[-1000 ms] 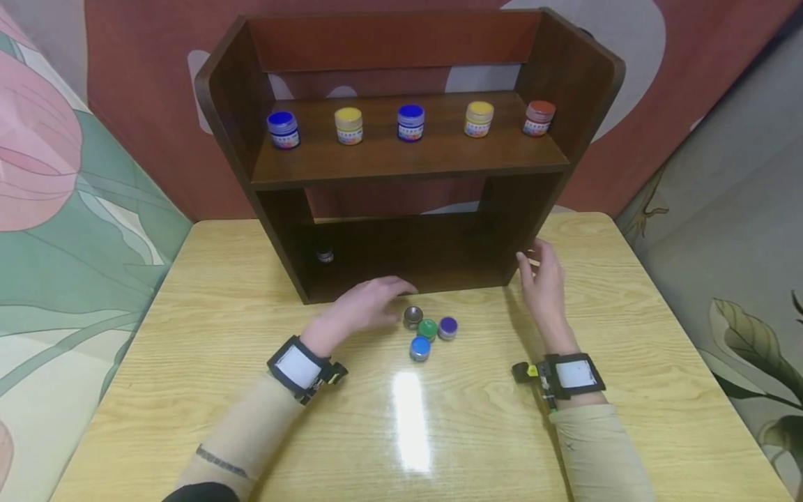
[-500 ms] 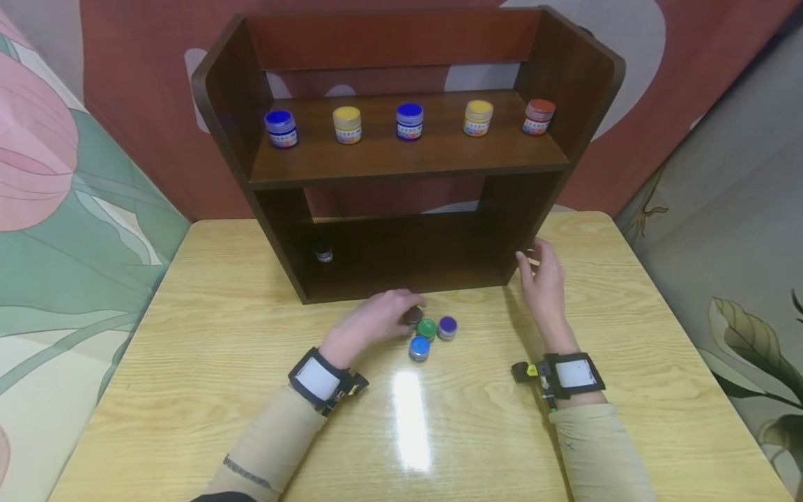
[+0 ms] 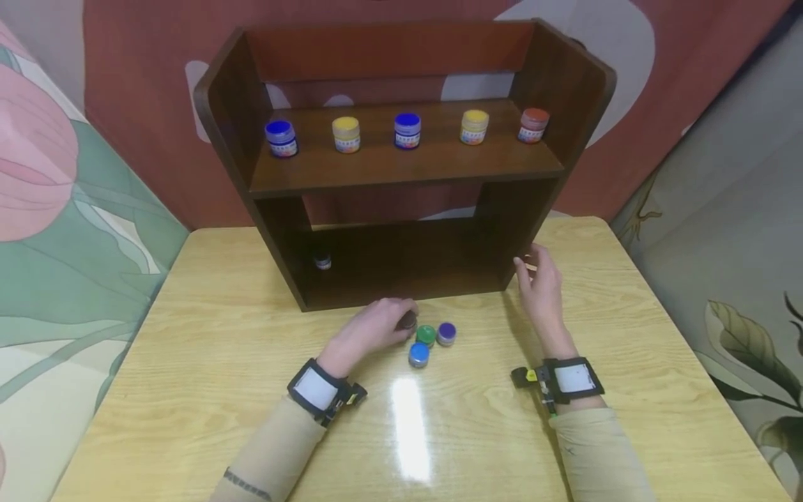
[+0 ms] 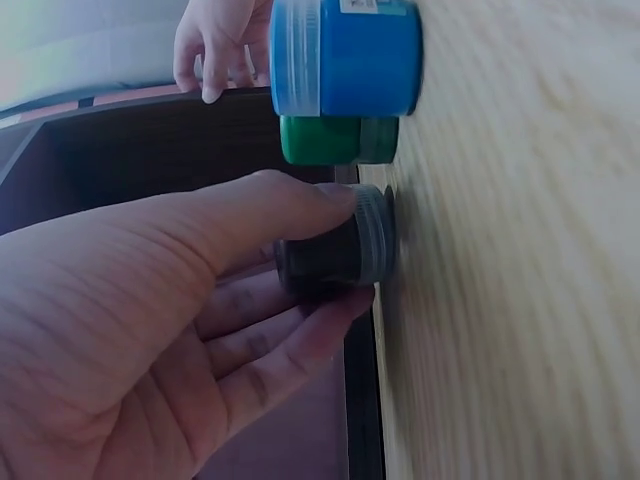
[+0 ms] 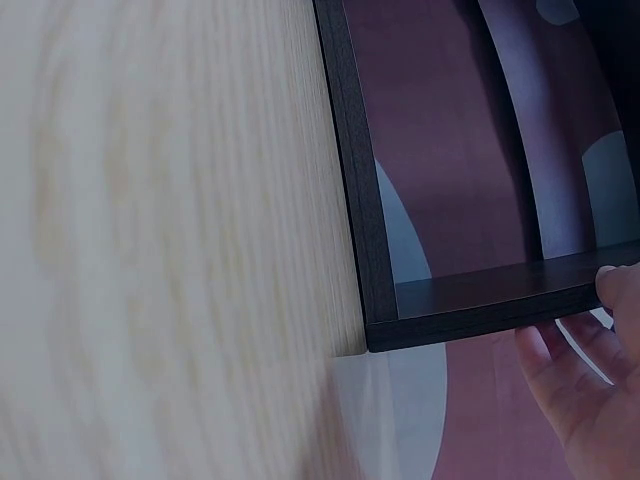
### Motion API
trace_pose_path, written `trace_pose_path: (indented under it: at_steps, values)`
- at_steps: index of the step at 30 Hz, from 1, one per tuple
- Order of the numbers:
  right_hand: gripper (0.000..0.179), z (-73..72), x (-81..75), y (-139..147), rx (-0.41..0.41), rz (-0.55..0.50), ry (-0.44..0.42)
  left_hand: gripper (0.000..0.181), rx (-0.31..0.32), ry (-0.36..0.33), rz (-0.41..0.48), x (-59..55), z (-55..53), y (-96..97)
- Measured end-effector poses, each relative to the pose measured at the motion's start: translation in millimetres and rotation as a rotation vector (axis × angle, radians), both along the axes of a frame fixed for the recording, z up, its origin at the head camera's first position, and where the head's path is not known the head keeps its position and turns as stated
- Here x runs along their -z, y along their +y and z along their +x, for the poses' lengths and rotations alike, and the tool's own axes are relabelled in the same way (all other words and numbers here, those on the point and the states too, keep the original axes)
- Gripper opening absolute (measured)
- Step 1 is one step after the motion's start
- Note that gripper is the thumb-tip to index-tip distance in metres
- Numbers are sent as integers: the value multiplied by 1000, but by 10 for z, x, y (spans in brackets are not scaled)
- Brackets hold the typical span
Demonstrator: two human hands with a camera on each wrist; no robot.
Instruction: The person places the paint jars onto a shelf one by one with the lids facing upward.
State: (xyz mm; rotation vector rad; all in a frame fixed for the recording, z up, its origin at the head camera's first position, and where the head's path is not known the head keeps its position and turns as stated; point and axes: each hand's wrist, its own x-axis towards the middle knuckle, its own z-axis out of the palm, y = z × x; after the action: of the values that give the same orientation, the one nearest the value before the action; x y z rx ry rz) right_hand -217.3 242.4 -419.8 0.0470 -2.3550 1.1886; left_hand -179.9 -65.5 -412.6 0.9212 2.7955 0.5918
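My left hand (image 3: pixel 369 330) pinches a small dark paint jar (image 4: pixel 325 252) between thumb and fingers at the tabletop. Its clear ribbed lid faces the table, so the jar is upside down. Beside it stand a green jar (image 3: pixel 426 335), a blue jar (image 3: pixel 419 355) and a purple jar (image 3: pixel 447 334). My right hand (image 3: pixel 542 289) grips the right side panel of a dark brown wooden shelf (image 3: pixel 401 183), thumb on the front edge and fingers on the outer face, as the right wrist view shows.
On the upper board stand several jars in a spaced row: blue (image 3: pixel 281 139), yellow (image 3: pixel 346 134), blue (image 3: pixel 408 131), yellow (image 3: pixel 474 127) and red (image 3: pixel 534 125). One small jar (image 3: pixel 323 261) sits at the lower left. The table (image 3: pixel 489 432) is light wood; patterned cloth hangs behind.
My left hand has come down and right onto the dark jar, gripped it and drawn it slightly left, away from the green jar. The right hand keeps its place on the shelf.
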Motion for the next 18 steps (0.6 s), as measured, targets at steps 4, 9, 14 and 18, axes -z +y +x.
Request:
trace_pose_path:
  at_steps: [4,9,14,18]
  values:
    - [32,-1,-6,6,-2,-5,1,23,-8,-23,38,-4,-5,-29]
    - [31,4,-11,1,-5,-9,12,28,-37,-26,67,-35,6,-97]
    - [32,12,-6,1,-8,-8,11,34,-56,25,83,-55,4,-150]
    - [32,18,-2,9,-7,-11,9,37,-32,81,95,-54,-3,-166]
